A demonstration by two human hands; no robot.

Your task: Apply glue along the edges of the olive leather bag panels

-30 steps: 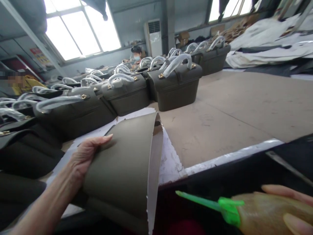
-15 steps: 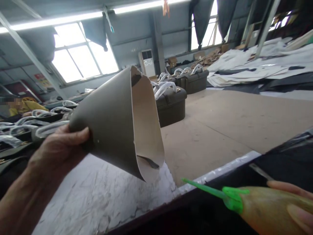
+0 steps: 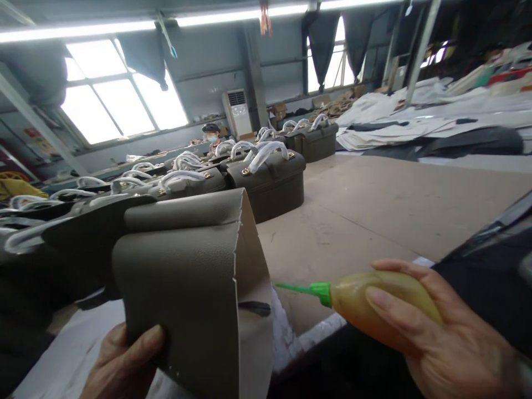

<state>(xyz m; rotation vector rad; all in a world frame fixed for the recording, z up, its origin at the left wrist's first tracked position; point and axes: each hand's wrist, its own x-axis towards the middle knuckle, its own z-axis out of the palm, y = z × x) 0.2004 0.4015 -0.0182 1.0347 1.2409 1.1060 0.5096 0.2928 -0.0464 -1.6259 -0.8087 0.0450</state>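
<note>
My left hand [image 3: 124,357] grips an olive-grey leather bag panel [image 3: 187,288] at its lower left, thumb on the outer face. The panel is bent round, so its pale beige inner side [image 3: 253,260] and raw, notched edge face right. A dark slit or strip shows on that inner side. In my right hand [image 3: 432,327] is a squeeze glue bottle [image 3: 374,302], yellow-orange inside, lying nearly level. Its thin green nozzle [image 3: 295,288] points left, with the tip close to the panel's edge; whether they touch I cannot tell.
Several finished olive handbags [image 3: 266,177] with wrapped handles stand in rows behind and left. A brown-topped table [image 3: 353,205] stretches right, with black material [image 3: 499,266] along its near side. White sheets [image 3: 407,127] are piled at the back right. A person [image 3: 211,136] is in the distance.
The panel has come lower and turned, showing a folded upper part. My right hand has brought the bottle up and left, nozzle nearer the panel's edge. The camera view has shifted slightly.
</note>
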